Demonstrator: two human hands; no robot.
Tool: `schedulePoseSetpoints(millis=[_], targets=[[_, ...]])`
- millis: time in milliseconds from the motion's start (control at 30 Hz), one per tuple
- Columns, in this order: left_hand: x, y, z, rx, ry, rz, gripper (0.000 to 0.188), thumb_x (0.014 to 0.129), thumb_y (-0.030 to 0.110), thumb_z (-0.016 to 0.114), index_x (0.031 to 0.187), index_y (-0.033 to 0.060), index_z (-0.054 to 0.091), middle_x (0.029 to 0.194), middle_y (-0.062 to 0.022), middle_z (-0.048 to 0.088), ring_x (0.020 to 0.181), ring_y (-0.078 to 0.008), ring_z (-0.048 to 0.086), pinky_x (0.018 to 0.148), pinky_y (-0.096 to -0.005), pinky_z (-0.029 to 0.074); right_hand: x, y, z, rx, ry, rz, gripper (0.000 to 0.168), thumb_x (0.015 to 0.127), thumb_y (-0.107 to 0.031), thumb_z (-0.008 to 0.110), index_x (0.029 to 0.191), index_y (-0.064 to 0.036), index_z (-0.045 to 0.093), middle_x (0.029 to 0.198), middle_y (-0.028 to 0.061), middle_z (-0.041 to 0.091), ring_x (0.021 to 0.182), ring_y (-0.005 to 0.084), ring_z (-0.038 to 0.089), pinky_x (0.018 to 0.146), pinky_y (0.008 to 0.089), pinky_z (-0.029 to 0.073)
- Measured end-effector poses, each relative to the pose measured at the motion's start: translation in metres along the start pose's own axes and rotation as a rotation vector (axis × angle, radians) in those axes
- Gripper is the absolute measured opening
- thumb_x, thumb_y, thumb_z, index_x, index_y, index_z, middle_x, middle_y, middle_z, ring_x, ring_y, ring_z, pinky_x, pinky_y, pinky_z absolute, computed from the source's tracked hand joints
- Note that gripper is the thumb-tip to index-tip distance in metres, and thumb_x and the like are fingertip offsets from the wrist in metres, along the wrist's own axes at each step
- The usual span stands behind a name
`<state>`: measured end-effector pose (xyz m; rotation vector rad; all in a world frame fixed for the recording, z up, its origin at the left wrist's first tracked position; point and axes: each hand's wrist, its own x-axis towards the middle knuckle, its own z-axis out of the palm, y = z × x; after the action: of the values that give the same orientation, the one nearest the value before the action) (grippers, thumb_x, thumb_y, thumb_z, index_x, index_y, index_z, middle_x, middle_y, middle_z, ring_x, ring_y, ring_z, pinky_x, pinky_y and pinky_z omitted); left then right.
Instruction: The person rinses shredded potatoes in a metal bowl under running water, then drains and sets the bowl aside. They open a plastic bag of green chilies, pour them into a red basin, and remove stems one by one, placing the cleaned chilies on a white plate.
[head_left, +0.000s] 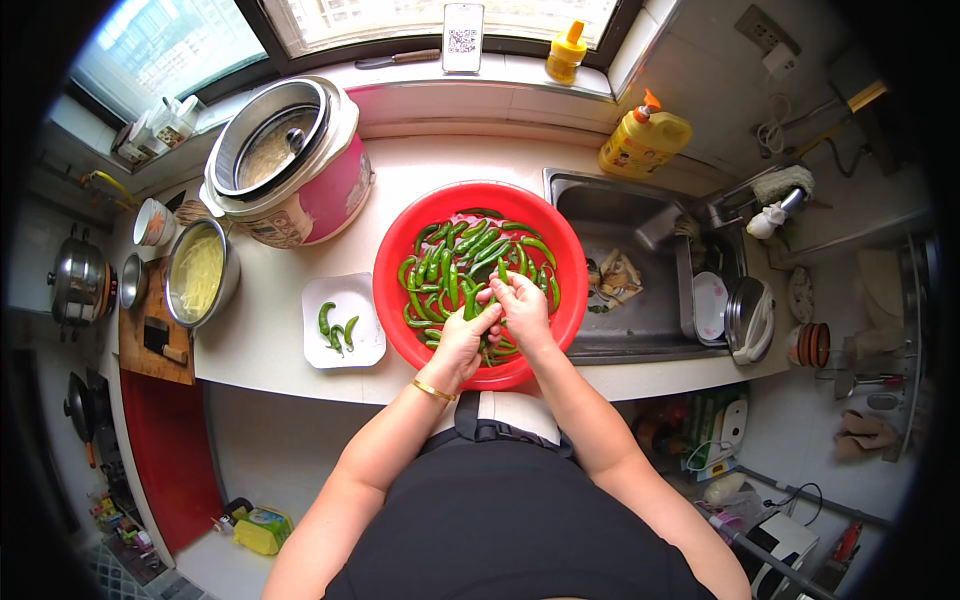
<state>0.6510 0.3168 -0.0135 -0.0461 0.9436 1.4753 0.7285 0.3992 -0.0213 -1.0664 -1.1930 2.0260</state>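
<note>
A red plastic basin (390, 300) of long green chili peppers (454, 259) in water stands in front of me on the counter. Over its near side, my left hand (459, 345) grips a green chili pepper (471, 298) with the thumb laid along it. My right hand (526, 309) is close beside it, thumb and forefinger pinched on another green chili pepper (502, 270). The fingers partly hide both peppers. Left of the basin, a white square plate (319, 296) carries several small green peppers (332, 322).
To the right is a steel sink (645, 330) with food scraps (619, 277). A pink rice cooker (337, 187) stands at the back left. Further left are a metal bowl of pale strips (199, 274) and a cleaver (159, 334) on a wooden board (142, 360). A phone (463, 37) leans at the window.
</note>
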Motion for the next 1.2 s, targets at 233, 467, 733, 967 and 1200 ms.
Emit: schedulePoseSetpoints(millis=[233, 467, 733, 967, 1200], targets=[[-0.003, -0.004, -0.003, -0.114, -0.034, -0.177, 0.011, 0.089, 0.016, 0.054, 0.098, 0.0114, 0.051, 0.070, -0.0003, 0.051, 0.053, -0.0059, 0.043, 0.049, -0.0176, 0.035, 0.000, 0.000, -0.005, 0.198, 0.065, 0.258, 0.032, 0.095, -0.031, 0.040, 0.093, -0.002, 0.053, 0.065, 0.0057, 0.055, 0.045, 0.0092, 0.047, 0.037, 0.0212, 0.041], [0.004, -0.006, -0.018, -0.149, -0.041, -0.158, 0.008, 0.088, 0.013, 0.054, 0.096, 0.0117, 0.052, 0.072, -0.0019, 0.054, 0.056, -0.0081, 0.049, 0.048, -0.0197, 0.039, -0.013, 0.013, 0.005, 0.151, 0.013, 0.182, 0.021, 0.094, -0.022, 0.045, 0.102, -0.004, 0.053, 0.075, 0.0009, 0.055, 0.041, 0.0036, 0.041, 0.035, 0.0175, 0.037], [0.014, -0.010, -0.032, -0.088, 0.051, -0.154, 0.021, 0.088, 0.015, 0.052, 0.105, 0.0033, 0.054, 0.097, -0.0104, 0.062, 0.069, -0.0133, 0.057, 0.061, -0.0230, 0.049, 0.033, 0.043, -0.026, 0.378, 0.109, 0.241, 0.029, 0.093, -0.019, 0.044, 0.118, -0.003, 0.047, 0.112, 0.0147, 0.053, 0.103, 0.0221, 0.053, 0.085, 0.0326, 0.047], [0.024, -0.011, -0.040, -0.164, 0.163, -0.172, 0.010, 0.087, 0.011, 0.052, 0.097, 0.0070, 0.052, 0.092, -0.0096, 0.063, 0.069, -0.0139, 0.058, 0.058, -0.0242, 0.050, 0.049, 0.067, -0.059, 0.334, 0.359, 0.304, 0.033, 0.094, -0.024, 0.039, 0.114, 0.001, 0.046, 0.113, 0.0165, 0.055, 0.104, 0.0272, 0.053, 0.089, 0.0381, 0.044], [0.035, -0.016, -0.036, -0.109, 0.173, -0.091, 0.007, 0.087, 0.016, 0.055, 0.089, 0.0086, 0.054, 0.073, -0.0018, 0.057, 0.059, -0.0105, 0.051, 0.048, -0.0221, 0.041, -0.012, -0.015, -0.017, 0.173, -0.119, 0.227, 0.034, 0.094, -0.023, 0.039, 0.113, 0.003, 0.052, 0.111, 0.0176, 0.058, 0.100, 0.0254, 0.058, 0.089, 0.0343, 0.045]])
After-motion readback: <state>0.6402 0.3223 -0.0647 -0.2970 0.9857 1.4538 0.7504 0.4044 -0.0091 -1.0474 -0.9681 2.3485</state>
